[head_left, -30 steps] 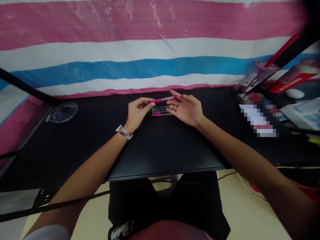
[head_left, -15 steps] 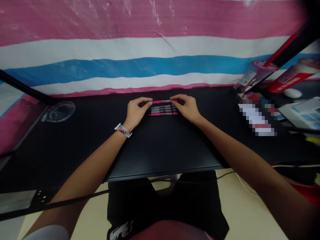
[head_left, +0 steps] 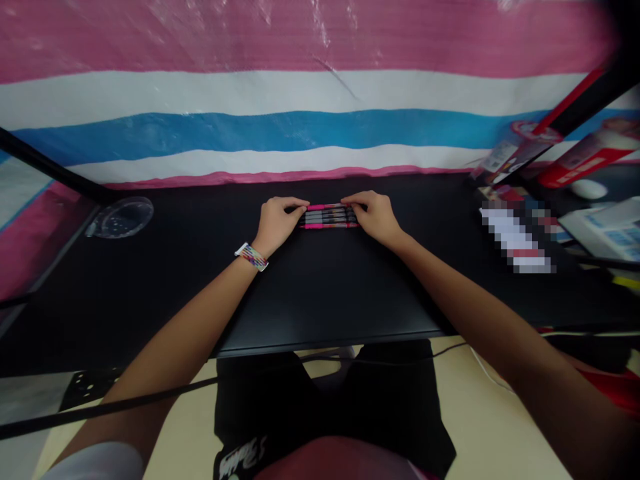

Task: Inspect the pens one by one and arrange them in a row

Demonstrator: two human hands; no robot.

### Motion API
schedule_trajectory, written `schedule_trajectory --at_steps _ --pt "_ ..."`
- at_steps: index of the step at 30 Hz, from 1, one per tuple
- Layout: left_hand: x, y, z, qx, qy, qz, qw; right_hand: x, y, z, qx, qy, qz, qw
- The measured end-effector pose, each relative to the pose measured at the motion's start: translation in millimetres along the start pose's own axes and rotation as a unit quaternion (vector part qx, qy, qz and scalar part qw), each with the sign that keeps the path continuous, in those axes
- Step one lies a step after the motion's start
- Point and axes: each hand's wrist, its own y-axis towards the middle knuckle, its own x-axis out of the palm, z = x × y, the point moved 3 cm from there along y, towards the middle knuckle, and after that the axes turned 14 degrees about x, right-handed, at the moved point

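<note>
Several pens lie side by side in a row on the black table (head_left: 320, 287), pointing left to right. The farthest is a pink pen (head_left: 316, 207); nearer are grey and black pens (head_left: 325, 217), and the nearest is another pink pen (head_left: 315, 227). My left hand (head_left: 280, 220) pinches the left end of the far pink pen between thumb and forefinger. On its right end are the closed fingertips of my right hand (head_left: 376, 215). The far pink pen lies right against the grey and black ones. A woven band (head_left: 251, 257) circles my left wrist.
A clear plastic lid (head_left: 123, 218) lies at the left. On the right stand a clear cup (head_left: 515, 153) and a red and white container (head_left: 585, 160), near a white mouse (head_left: 589, 189) and a blurred-out item (head_left: 517, 240). A striped sheet (head_left: 280, 130) hangs behind.
Both hands have brought the far pink pen toward the others, closing the gap to the grey and black pens. The view has shifted slightly.
</note>
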Motion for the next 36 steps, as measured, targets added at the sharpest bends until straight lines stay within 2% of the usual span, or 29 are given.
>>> schedule_trajectory --at_steps 8,12,17,20,22,25,30,36 --pt "0.3 1 0 0.012 0.035 -0.030 0.999 1 0 -2 -0.006 -0.010 -0.016 1.000" --pt "0.6 0 -1 0.004 0.035 -0.016 0.999 1 -1 -2 0.003 -0.014 -0.018 1.000" --pt "-1.0 1 -4 -0.019 -0.032 0.039 0.999 -2 -3 -5 0.026 0.055 0.026 0.998" --pt "0.4 -1 -12 -0.034 -0.076 0.082 0.993 -1 -4 -4 0.066 0.121 0.066 0.988" --pt "4.0 -3 -18 -0.051 -0.099 0.102 0.989 2 -4 -1 0.094 0.167 0.072 0.979" --pt "13.5 -9 -23 -0.065 -0.119 0.101 0.986 11 -5 5 0.125 0.221 0.069 0.965" --pt "29.7 -16 -14 -0.084 -0.182 0.102 0.974 25 -9 4 0.134 0.264 0.036 0.954" --pt "33.7 -15 0 -0.105 -0.231 0.091 0.963 25 -15 -11 0.149 0.269 0.020 0.951"
